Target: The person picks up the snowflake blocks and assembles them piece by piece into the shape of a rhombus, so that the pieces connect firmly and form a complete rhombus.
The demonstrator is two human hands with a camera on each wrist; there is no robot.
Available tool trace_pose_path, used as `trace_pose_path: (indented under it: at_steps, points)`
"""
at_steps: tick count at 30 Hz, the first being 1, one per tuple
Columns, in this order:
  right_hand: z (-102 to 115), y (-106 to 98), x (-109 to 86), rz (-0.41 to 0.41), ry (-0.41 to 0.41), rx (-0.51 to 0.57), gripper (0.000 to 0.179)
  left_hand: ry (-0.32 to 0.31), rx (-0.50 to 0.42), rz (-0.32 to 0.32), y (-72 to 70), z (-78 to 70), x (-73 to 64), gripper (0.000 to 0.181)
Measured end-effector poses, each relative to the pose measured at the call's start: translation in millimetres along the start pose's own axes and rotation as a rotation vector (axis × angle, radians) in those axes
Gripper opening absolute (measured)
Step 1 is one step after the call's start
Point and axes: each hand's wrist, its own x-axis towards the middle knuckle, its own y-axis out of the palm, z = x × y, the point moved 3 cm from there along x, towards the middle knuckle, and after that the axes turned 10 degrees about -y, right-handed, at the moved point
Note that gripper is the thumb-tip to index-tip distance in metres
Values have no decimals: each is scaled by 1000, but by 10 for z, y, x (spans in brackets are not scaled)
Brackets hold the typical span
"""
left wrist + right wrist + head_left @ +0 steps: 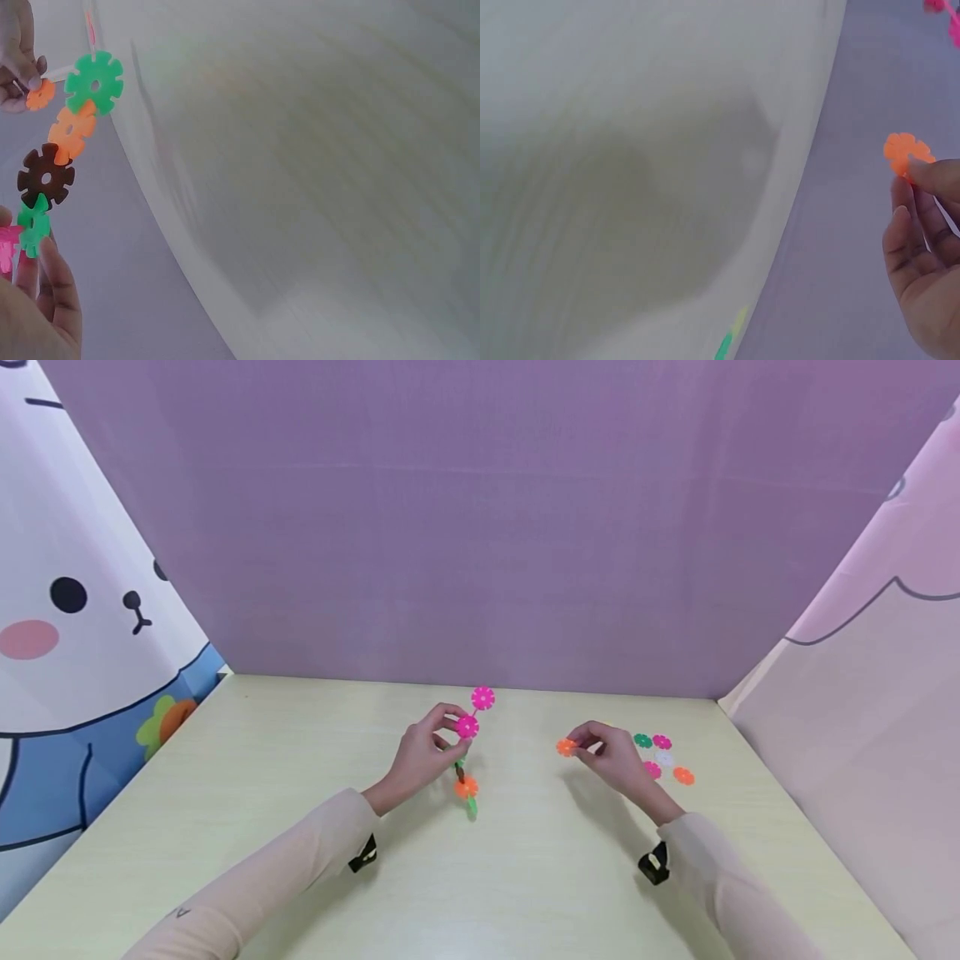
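My left hand (427,752) pinches a chain of notched plastic discs joined edge to edge. Two pink discs (483,697) form its upper end in the head view. Below the fingers hang a green disc (34,225), a brown disc (46,177), an orange disc (73,132) and another green disc (94,84). Between thumb and fingertips of my right hand (611,756) is a single orange disc (566,747), held apart from the chain, to its right. The right wrist view also shows this orange disc (907,155) by the thumb.
Loose discs lie on the table right of my right hand: a dark green disc (642,741), pink discs (662,742), a white disc (664,758) and an orange disc (683,776). A purple panel (480,527) rises behind the pale table (300,718).
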Motion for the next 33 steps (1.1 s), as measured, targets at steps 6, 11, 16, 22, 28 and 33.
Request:
trace_pose_path:
  at_steps: [6, 11, 16, 22, 28, 33]
  points:
    - [133, 170, 97, -30, -2, 44, 13, -5, 21, -23, 3, -14, -6, 32]
    - [235, 278, 197, -66, -26, 77, 12, -8, 12, -33, 9, -19, -5, 31]
    - [333, 348, 292, -122, -47, 98, 11, -18, -12, -20, 25, -24, -1, 30]
    - [464, 428, 385, -188, -83, 132, 11, -39, -26, -15, 36, -28, 11, 29]
    - [577, 528, 457, -220, -104, 151, 13, -57, -5, -31, 46, -29, 13, 30]
    - [647, 589, 512, -249, -104, 142, 9, -71, 5, -40, 54, -49, 7, 35]
